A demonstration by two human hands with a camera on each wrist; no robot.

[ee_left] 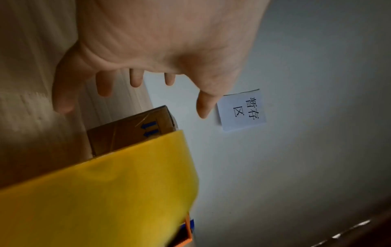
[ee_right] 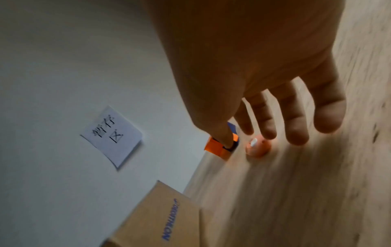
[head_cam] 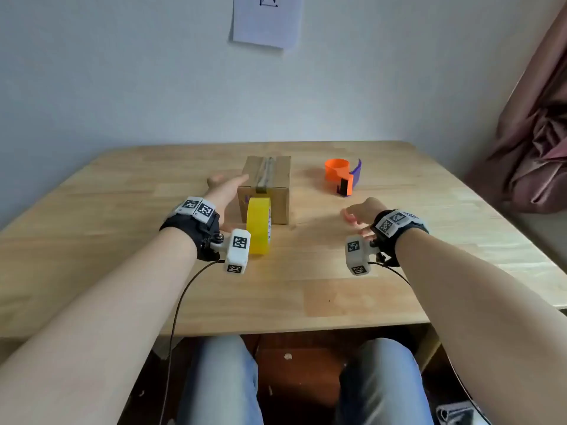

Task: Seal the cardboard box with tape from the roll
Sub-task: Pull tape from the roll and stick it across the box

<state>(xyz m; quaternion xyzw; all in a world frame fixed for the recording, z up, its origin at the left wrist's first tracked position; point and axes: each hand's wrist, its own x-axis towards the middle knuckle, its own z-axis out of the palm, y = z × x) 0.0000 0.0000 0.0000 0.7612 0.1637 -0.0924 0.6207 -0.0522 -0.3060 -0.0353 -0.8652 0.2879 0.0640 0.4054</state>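
A small cardboard box (head_cam: 265, 188) sits mid-table with a greyish strip along its top seam. A yellow tape roll (head_cam: 258, 228) stands on edge right in front of it. My left hand (head_cam: 228, 182) is open, fingers stretched forward along the box's left side; I cannot tell whether it touches. In the left wrist view the spread fingers (ee_left: 103, 86) hover beyond the box (ee_left: 131, 133) and the roll (ee_left: 101, 192). My right hand (head_cam: 356, 216) hangs open and empty over the table, right of the box. Its fingers (ee_right: 296, 127) are loosely extended, with the box (ee_right: 158, 217) below.
An orange tape dispenser (head_cam: 342, 176) with a purple blade guard stands at the back right of the wooden table (head_cam: 306, 286); it also shows past my right thumb, the dispenser (ee_right: 217, 148). A paper note (head_cam: 267, 19) hangs on the wall. A pink curtain (head_cam: 534, 133) is at the right.
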